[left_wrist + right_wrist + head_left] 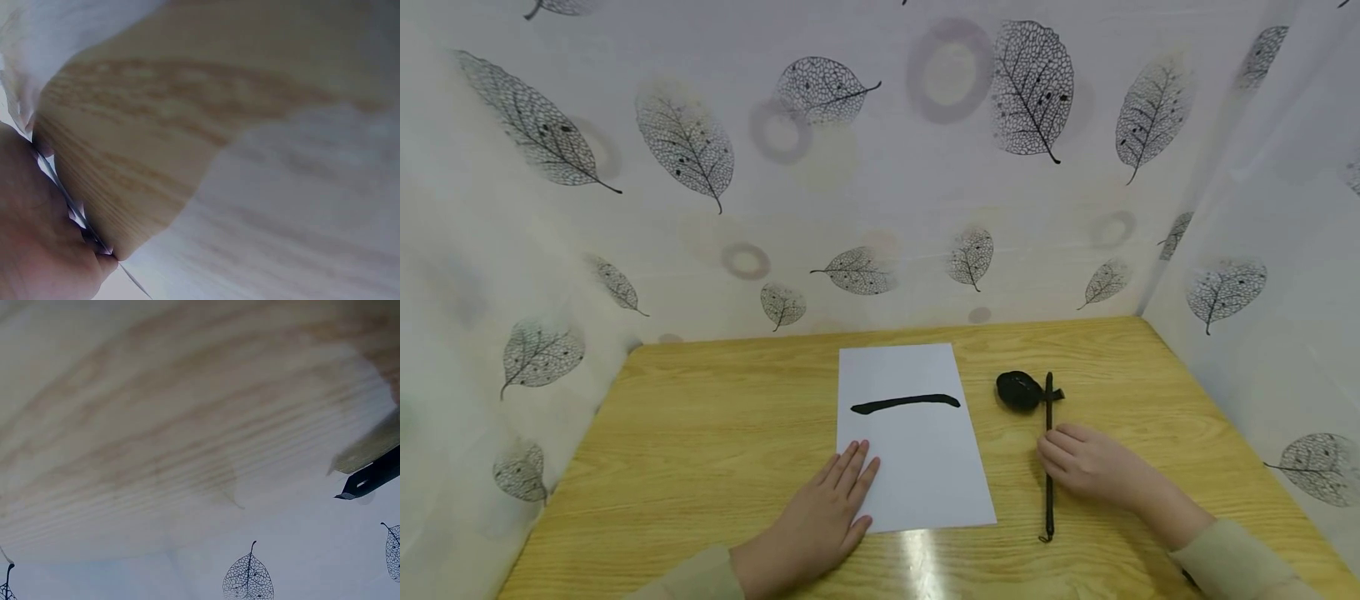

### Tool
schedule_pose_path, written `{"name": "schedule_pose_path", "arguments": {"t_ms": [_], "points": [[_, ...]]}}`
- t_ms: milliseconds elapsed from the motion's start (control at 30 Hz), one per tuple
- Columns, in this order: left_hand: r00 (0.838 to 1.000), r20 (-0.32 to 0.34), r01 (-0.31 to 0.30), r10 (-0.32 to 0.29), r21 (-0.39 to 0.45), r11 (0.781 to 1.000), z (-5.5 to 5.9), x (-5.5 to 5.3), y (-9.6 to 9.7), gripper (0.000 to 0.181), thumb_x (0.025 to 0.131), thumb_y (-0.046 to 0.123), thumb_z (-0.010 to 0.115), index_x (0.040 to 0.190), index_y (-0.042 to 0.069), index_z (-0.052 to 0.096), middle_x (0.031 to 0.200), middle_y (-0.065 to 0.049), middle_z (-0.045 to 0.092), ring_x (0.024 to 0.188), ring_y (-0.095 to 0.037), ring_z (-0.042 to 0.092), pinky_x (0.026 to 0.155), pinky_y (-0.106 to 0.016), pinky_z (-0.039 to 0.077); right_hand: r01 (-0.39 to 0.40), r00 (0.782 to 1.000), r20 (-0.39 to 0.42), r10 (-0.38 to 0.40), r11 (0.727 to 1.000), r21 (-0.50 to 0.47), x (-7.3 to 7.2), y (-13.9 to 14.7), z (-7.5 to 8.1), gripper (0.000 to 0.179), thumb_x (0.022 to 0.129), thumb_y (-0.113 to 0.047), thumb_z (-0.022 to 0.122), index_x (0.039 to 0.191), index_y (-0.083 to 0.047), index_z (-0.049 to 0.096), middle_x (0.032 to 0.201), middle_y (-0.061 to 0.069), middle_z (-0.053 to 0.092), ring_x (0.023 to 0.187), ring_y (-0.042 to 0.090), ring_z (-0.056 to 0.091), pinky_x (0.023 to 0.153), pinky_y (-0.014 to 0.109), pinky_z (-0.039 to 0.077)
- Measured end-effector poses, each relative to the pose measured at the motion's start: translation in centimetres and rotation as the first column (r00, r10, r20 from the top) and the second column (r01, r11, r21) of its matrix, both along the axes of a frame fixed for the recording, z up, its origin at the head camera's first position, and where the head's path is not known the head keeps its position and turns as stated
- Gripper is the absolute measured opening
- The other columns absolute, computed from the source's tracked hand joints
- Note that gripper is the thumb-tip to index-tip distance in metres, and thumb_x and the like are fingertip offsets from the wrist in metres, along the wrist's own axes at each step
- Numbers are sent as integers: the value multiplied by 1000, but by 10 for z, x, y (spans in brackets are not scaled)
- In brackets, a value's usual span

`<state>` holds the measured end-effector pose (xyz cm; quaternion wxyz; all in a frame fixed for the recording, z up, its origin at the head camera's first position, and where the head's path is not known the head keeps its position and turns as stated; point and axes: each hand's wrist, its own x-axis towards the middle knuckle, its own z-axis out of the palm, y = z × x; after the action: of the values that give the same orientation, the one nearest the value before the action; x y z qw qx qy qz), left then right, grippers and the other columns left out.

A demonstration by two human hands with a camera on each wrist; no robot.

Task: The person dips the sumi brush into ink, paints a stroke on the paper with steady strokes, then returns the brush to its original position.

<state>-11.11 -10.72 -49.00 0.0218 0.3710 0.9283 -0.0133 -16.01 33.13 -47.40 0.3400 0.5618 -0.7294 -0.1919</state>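
A white sheet of paper (917,475) lies on the wooden table, with one thick black horizontal stroke (906,403) across its upper half. My left hand (823,517) rests flat with its fingers on the paper's lower left edge; part of it also shows at the lower left of the left wrist view. Right of the paper, my right hand (1093,467) holds a dark calligraphy brush (1049,508) by the middle of its shaft. The brush's loop end points toward me, and its far end crosses the stem of a black leaf-shaped ink dish (1018,391). My right fingertips are partly hidden.
The yellow wood-grain table (700,433) is walled at the back and sides by pale sheeting (880,200) printed with leaves. In the right wrist view, a dark slotted strip (369,478) shows at the right edge; its kind is unclear.
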Motion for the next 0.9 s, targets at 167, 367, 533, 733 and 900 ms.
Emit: {"name": "schedule_pose_path", "arguments": {"t_ms": [167, 367, 533, 733, 900], "points": [[1000, 2, 2, -2, 5, 1000, 1, 0, 0, 67, 112, 41, 45, 165, 2, 33, 174, -23, 26, 162, -34, 30, 129, -46, 35, -1, 1000, -4, 1, 1000, 25, 1, 3, -2, 67, 113, 8, 16, 91, -10, 76, 96, 6, 72, 86, 18, 66, 76, 31, 59], [1000, 10, 0, 0, 11, 1000, 3, 0, 1, 67, 112, 40, 44, 166, 2, 33, 174, -23, 26, 163, -34, 29, 130, -46, 35, 8, 1000, 2, -8, 999, 42, 2, 4, -2, 67, 112, 9, 14, 91, -11, 75, 97, 6, 71, 87, 18, 65, 79, 32, 59], [1000, 20, -8, 8, 2, 1000, 3, 0, 2, 67, 112, 41, 44, 166, 3, 32, 175, -23, 25, 163, -34, 28, 130, -46, 34, 13, 1000, 27, -14, 999, 40, 2, 4, -2, 66, 113, 7, 12, 91, -11, 73, 97, 6, 71, 88, 19, 65, 80, 32, 59], [1000, 17, -18, 18, 4, 1000, 3, 1, 2, 67, 111, 40, 45, 165, 3, 33, 175, -23, 26, 163, -34, 29, 130, -46, 34, 9, 1000, 29, -10, 999, 44, 0, 4, -3, 67, 113, 5, 12, 91, -12, 72, 98, 5, 71, 89, 19, 65, 81, 32, 59], [999, 24, -22, 22, 11, 1000, 4, 1, 2, 67, 110, 40, 46, 165, 3, 34, 174, -23, 27, 163, -34, 29, 130, -46, 34, 6, 1000, 28, -7, 999, 45, -2, 6, -5, 66, 113, 6, 11, 92, -12, 71, 98, 5, 71, 89, 19, 65, 81, 32, 58]]}}
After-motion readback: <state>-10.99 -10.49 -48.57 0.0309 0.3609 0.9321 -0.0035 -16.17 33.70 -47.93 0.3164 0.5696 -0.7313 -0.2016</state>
